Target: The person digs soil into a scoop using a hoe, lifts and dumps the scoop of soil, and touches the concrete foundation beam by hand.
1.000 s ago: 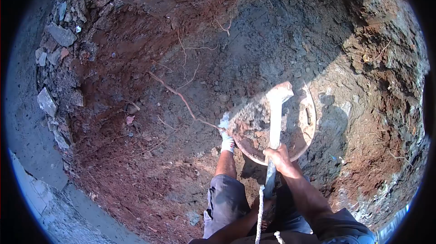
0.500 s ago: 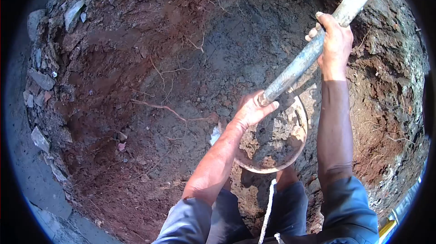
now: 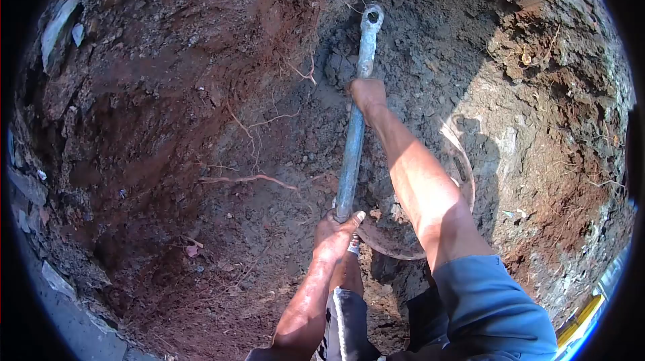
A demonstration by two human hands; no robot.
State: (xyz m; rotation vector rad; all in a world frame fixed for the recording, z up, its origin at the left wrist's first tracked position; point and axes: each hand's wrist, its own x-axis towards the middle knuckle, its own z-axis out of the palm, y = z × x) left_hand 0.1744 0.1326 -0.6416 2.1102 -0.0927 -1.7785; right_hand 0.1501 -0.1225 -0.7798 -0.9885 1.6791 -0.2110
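My right hand is wrapped round the upper part of a hoe handle, a grey, dirt-smeared pole. My left hand grips the handle's lower end, close to my legs. At the far end of the hoe is a rounded metal head with a hole through it, down against the dark soil. Its blade cannot be made out clearly against the earth. Beside my left hand and under my right forearm lies a round, shallow pan with soil in it, partly hidden by the arm.
Reddish earth walls rise on the left, with thin roots sticking out. A sunlit soil bank stands at right. Flat stones sit along the left rim. My legs are close behind the pan.
The hoe has swung from the raised upper right down to the soil ahead. My right hand has moved left with it; both hands still hold the handle. The view has shifted slightly.
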